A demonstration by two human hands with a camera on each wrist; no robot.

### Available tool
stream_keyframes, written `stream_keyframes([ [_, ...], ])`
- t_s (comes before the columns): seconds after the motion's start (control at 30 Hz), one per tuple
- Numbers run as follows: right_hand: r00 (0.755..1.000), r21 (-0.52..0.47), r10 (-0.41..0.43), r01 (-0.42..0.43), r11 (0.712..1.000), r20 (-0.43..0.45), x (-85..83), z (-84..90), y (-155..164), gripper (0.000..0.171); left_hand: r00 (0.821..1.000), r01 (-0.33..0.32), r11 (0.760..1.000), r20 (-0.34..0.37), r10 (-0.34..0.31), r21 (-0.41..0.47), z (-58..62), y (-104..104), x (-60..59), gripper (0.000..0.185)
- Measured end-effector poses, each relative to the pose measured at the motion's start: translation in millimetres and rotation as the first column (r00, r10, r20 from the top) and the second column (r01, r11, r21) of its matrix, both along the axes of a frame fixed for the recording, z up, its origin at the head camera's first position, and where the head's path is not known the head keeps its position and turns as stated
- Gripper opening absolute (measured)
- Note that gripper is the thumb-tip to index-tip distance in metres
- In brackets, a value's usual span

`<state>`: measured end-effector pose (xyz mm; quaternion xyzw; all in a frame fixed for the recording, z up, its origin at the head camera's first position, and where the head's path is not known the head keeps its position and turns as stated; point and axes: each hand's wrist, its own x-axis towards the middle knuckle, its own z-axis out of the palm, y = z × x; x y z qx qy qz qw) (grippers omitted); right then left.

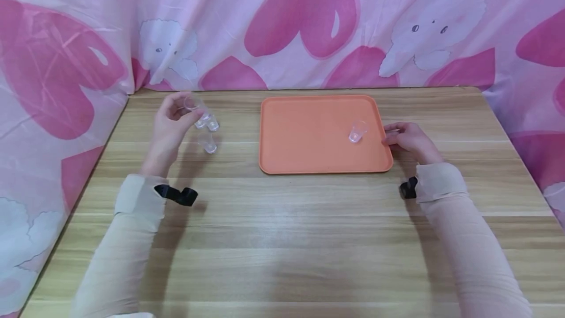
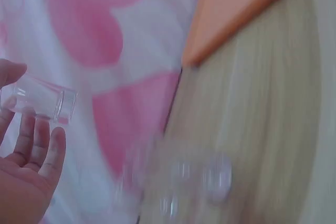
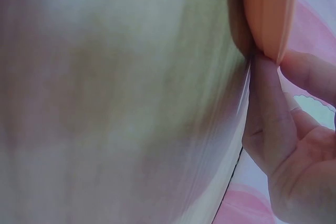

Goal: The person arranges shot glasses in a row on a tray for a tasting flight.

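Note:
My left hand (image 1: 169,129) holds a small clear shot glass (image 2: 46,98) between thumb and fingers, raised at the back left of the table. Below it in the head view, several similar clear glasses (image 1: 207,142) stand close together; they look blurred in the left wrist view. An orange tray (image 1: 309,136) lies at the back middle, with one clear glass (image 1: 356,132) on its right part. At the tray's right edge, my right hand (image 1: 411,140) pinches the rim between thumb and fingers, as the right wrist view shows up close.
The wood-grain table (image 1: 282,239) runs back to a pink patterned cloth (image 1: 300,28), which hangs behind it and along both sides. Black wrist cameras (image 1: 176,194) sit on both sleeves.

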<state>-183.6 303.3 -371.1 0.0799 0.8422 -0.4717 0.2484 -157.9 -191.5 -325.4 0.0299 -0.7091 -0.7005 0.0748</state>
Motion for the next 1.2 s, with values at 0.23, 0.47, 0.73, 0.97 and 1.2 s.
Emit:
stream_keyframes([
  [0.23, 1.0, -0.013, -0.006, 0.006, 1.0, -0.001, -0.9, -1.1, -0.9, 0.054, 0.99, 0.123, 0.992, 0.073, -0.122, -0.008, -3.6, 50.2, -16.1, 0.034],
  [0.47, 1.0, -0.036, -0.002, 0.001, 0.999, -0.01, -0.1, -1.7, -1.7, 0.053, 0.972, 0.195, 0.98, 0.141, -0.188, -0.037, -15.5, 102.4, -30.1, 0.047],
  [0.73, 1.0, 0.005, 0.001, -0.001, 1.0, -0.003, -1.5, -1.0, -2.2, 0.054, 0.943, 0.289, 0.957, 0.169, -0.285, 0.001, -32.8, 155.1, -35.0, 0.046],
  [0.97, 1.0, 0.078, 0.007, -0.008, 0.997, 0.017, -0.7, -0.4, -1.7, 0.054, 0.911, 0.375, 0.926, 0.204, -0.358, -0.048, -50.3, 192.1, -34.0, 0.047],
  [1.2, 1.0, 0.055, -0.005, 0.004, 0.998, 0.017, -0.8, 0.0, -0.4, 0.055, 0.9, 0.397, 0.914, 0.228, -0.371, -0.08, -62.2, 222.6, -34.5, 0.043],
])
